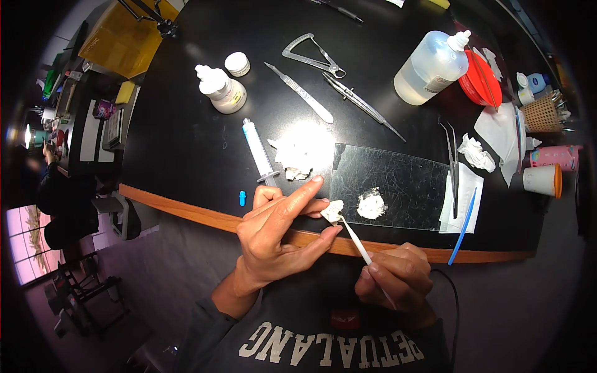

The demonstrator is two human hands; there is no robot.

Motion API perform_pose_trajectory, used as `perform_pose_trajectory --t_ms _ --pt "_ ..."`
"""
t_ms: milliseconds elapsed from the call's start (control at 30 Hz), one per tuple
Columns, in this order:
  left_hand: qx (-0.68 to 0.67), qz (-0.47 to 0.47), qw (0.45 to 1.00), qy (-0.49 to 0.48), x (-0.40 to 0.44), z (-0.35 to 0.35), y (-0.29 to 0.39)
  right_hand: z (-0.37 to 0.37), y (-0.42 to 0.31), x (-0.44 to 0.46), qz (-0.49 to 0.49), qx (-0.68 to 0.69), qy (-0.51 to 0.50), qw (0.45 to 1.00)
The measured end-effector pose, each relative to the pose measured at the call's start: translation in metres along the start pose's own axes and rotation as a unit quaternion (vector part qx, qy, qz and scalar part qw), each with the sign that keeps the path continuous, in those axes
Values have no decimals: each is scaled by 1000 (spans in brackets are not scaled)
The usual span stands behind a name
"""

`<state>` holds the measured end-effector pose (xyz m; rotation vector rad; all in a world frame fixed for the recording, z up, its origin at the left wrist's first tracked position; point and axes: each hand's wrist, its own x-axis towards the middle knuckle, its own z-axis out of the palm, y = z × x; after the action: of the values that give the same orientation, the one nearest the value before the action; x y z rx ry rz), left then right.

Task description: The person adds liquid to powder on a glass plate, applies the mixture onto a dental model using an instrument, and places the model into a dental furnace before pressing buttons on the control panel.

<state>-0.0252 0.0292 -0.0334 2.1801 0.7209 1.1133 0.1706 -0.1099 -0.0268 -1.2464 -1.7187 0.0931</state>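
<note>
Between the thumb and fingers of my left hand [277, 230] is a small, irregular white piece [333, 212], with the index finger stretched out past it. My right hand [398, 273] grips a thin white stick-like tool [356, 239] like a pen. Its tip is at the piece's lower right edge; whether it touches cannot be made out. Just right of the piece, a white powdery mound [372, 204] lies on a scratched glass slab [410, 177]. A syringe [258, 149] lies beyond my left hand, with a small blue cap [242, 198] beside it.
Brightly lit crumpled white material [301, 152] lies left of the slab. Farther back are a scalpel [301, 93], metal calipers [314, 56], a dropper bottle [221, 90] and a large squeeze bottle [429, 68]. Tweezers [454, 171] and a blue stick [462, 227] rest at right. A wooden edge [180, 204] borders the table.
</note>
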Motion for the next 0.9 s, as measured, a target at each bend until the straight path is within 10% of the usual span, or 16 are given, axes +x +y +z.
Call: perform_pose_trajectory --t_ms 900 --pt "1 1 1000 1 0 0 0 -1 -1 1 1 0 -7 1000"
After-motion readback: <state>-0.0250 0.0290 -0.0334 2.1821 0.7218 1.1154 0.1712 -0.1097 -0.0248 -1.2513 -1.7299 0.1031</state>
